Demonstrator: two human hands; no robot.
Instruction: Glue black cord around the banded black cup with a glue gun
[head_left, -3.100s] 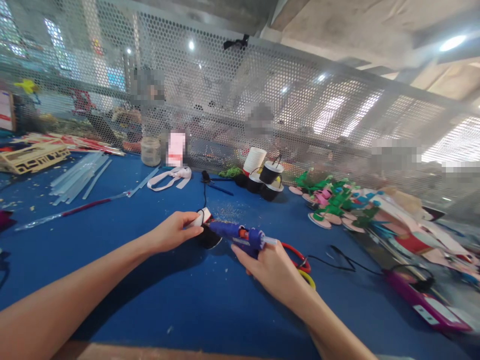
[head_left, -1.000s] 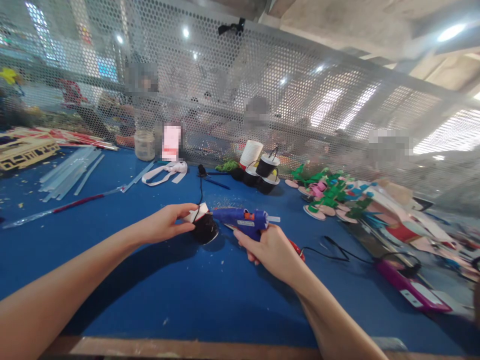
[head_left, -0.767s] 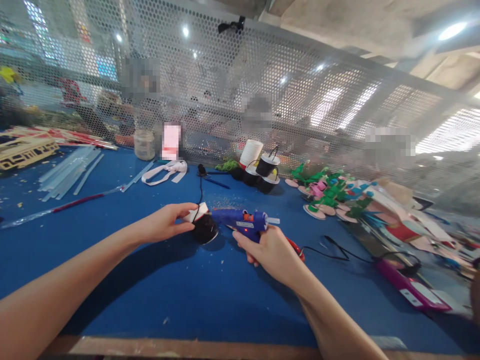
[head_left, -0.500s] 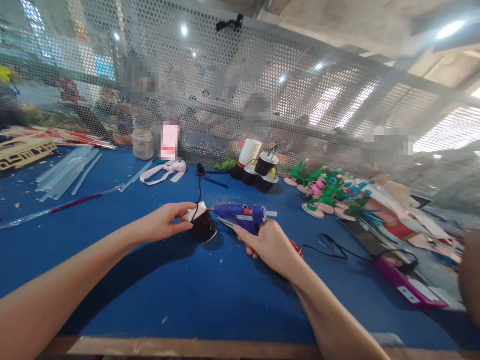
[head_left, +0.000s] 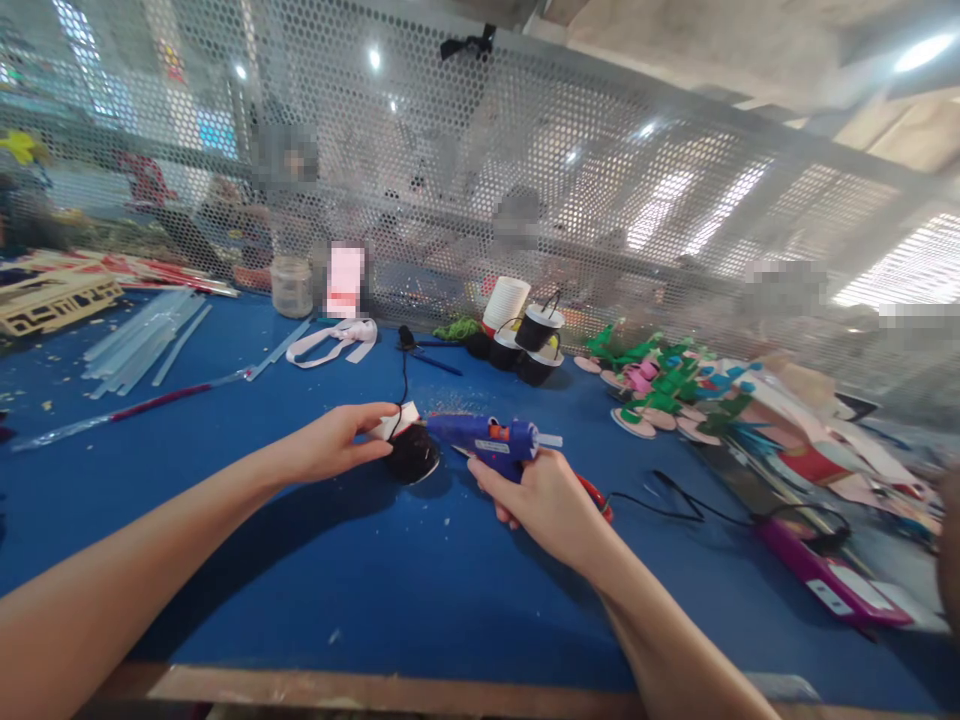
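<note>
My left hand [head_left: 341,440] pinches the white end of a small paper cup [head_left: 411,455] lying on its side, its body wrapped in black yarn. A black strand [head_left: 405,375] runs from the cup up to a small dark clump on the table. My right hand [head_left: 544,500] is wrapped round the grip of a blue hot glue gun [head_left: 480,437], with a clear glue stick poking out of its back. The nozzle points left, close against the cup; whether it touches is unclear. Red-handled scissors [head_left: 598,497] show under my right hand, blades toward the cup; I cannot tell if it grips them.
Yarn-wrapped cups [head_left: 540,325] and a white cup stack [head_left: 507,303] stand at the back. Clear glue sticks [head_left: 142,340] and white ribbon [head_left: 330,343] lie left, near a jar [head_left: 291,287]. Green felt pieces [head_left: 656,385] and a purple power strip [head_left: 832,575] sit right. A perforated metal screen [head_left: 585,200] rises behind.
The view has shifted slightly, moving the scene a little right. The glue gun's back end has dipped a little, and its nozzle stays beside the cup. Both hands keep their hold.
</note>
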